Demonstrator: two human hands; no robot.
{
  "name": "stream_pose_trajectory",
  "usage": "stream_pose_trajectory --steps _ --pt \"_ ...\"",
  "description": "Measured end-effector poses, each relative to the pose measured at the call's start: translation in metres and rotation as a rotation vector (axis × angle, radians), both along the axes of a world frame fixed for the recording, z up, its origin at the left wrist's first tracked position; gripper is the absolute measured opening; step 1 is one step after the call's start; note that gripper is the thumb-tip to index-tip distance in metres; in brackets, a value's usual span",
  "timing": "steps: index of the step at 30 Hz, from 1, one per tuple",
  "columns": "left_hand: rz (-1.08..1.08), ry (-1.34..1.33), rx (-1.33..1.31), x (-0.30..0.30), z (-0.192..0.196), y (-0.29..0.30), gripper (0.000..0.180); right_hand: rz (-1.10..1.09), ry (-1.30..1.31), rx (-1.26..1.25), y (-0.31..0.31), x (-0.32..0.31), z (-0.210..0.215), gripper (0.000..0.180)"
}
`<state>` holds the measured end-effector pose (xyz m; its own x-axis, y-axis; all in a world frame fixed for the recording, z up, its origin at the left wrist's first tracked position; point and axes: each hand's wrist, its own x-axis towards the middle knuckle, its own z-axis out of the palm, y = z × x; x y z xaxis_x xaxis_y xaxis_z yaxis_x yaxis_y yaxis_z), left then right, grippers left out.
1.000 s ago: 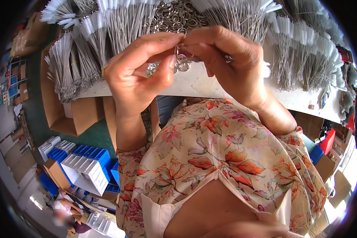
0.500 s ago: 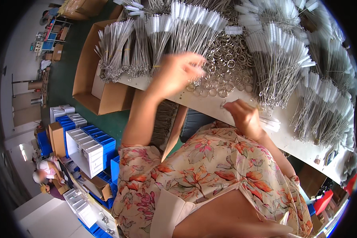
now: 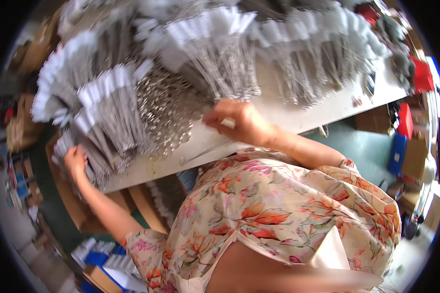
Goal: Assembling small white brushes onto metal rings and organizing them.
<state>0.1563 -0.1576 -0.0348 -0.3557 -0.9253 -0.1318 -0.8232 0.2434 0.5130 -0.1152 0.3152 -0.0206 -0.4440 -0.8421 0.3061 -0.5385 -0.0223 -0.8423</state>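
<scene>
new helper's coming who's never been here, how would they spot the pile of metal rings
Find the long white table crossing the view. On it, left of the right hand, look between two clusters of white-tipped wire brushes. There lies the pile of metal rings: small, round and loosely jumbled, unlike the long, straight brushes on either side.

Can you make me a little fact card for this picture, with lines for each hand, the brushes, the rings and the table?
Left hand: at the leftmost brush bundle; too blurry to tell its grip
Right hand: in front of the middle brush bundle; grip unclear
Brushes: white bristles, thin stems
Rings: small, metal, heaped between bundles
Table: pale top
</scene>
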Motion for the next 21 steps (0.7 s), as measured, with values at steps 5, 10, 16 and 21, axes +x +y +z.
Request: stream_pose_trajectory --steps 5,10,16,21 --pt "0.0 0.014 0.035 -0.014 0.002 -0.001 0.015 -0.569 -0.111 0.144 0.047 -0.073 -0.003 0.015" --pt "0.071 0.123 0.127 -0.018 0.01 0.017 0.011 -0.815 0.448 0.455 0.051 -0.11 -0.005 0.021" --pt "0.103 0.289 0.228 -0.01 0.02 0.038 0.01 -0.868 0.368 0.556 0.063 -0.135 -0.003 0.028" --pt "0.021 0.198 0.2 0.0 0.003 0.017 0.011 -1.013 0.384 0.163 0.074 -0.155 0.018 0.022"
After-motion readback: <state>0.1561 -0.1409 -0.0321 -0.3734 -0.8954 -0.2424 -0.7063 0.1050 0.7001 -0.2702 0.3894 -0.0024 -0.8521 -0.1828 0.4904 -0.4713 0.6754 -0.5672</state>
